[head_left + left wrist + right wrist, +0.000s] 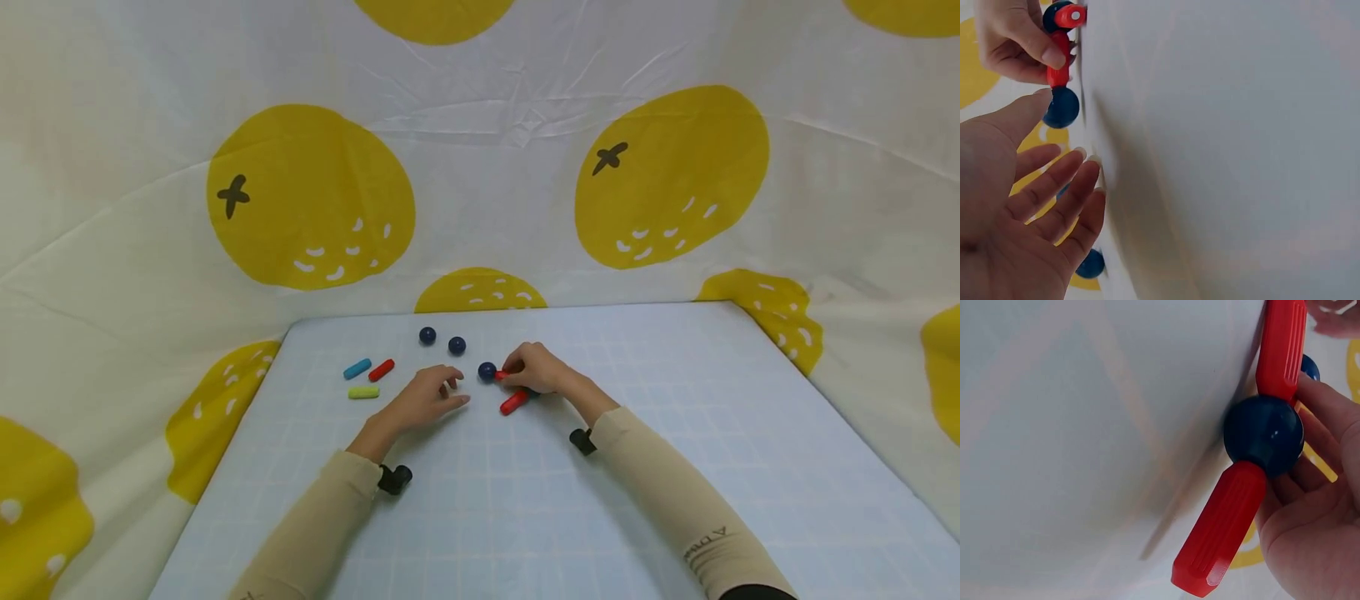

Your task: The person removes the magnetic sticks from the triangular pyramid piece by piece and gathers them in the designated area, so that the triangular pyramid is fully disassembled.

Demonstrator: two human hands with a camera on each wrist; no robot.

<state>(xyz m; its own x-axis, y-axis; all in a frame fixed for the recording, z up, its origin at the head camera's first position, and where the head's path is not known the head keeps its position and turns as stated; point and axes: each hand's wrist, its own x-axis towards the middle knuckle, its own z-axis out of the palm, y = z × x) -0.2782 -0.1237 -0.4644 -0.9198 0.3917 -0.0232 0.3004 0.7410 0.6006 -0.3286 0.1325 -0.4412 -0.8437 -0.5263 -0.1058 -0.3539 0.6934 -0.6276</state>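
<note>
My right hand (536,368) pinches a red ridged stick (1060,59) between thumb and fingers. A dark blue ball (1061,107) sits at one end of that stick, another dark blue ball (1264,434) at the other. From this second ball, one red stick (1282,350) points up in the right wrist view and another red stick (1219,531) slants down. In the head view, a red stick (514,402) angles toward the near side. My left hand (427,396) holds nothing, its fingers loosely bent and spread, thumb near the first ball in its wrist view.
Left of my left hand lie a blue stick (357,368), a loose red stick (382,370) and a yellow-green stick (363,392). Two dark balls (427,336) rest toward the back of the pale table (480,517). A fruit-patterned cloth (495,208) hangs behind.
</note>
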